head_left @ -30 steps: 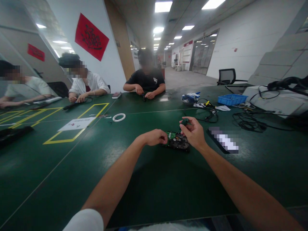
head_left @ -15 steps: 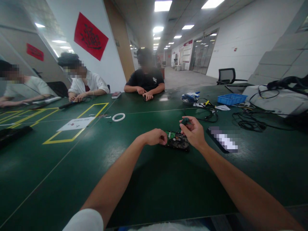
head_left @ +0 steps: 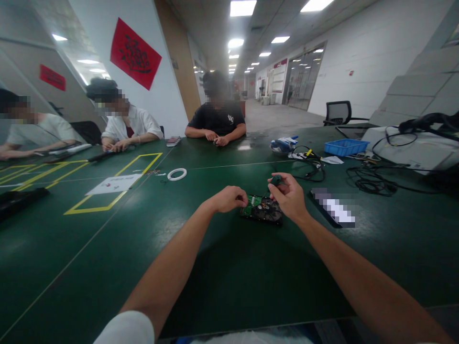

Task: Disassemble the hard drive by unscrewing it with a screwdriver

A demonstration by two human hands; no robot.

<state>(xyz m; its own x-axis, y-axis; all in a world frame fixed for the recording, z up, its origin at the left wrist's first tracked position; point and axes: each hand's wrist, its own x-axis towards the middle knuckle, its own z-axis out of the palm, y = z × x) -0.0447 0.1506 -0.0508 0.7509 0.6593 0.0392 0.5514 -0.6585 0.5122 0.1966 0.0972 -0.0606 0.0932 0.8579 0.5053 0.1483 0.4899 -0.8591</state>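
A hard drive (head_left: 267,213), dark with a green circuit board (head_left: 254,203) on its upper face, lies flat on the green table in front of me. My right hand (head_left: 289,195) is closed around the dark green handle of a screwdriver (head_left: 276,180); its thin shaft slants down toward the board. At the drive's upper left edge, my left hand (head_left: 232,198) has its fingers pinched together. Anything between those fingertips is hidden or too small to tell.
A phone (head_left: 332,209) lies right of my right hand. Beyond are black cables (head_left: 373,180), a blue tray (head_left: 346,147) and a blue-and-white bag (head_left: 283,145). A white ring (head_left: 177,174) and a paper sheet (head_left: 114,184) lie to the left. Several people sit across the table.
My left hand has lifted slightly up and left from the drive, uncovering more of its left end. The right hand and screwdriver look unmoved. The person opposite has drawn their hands together.
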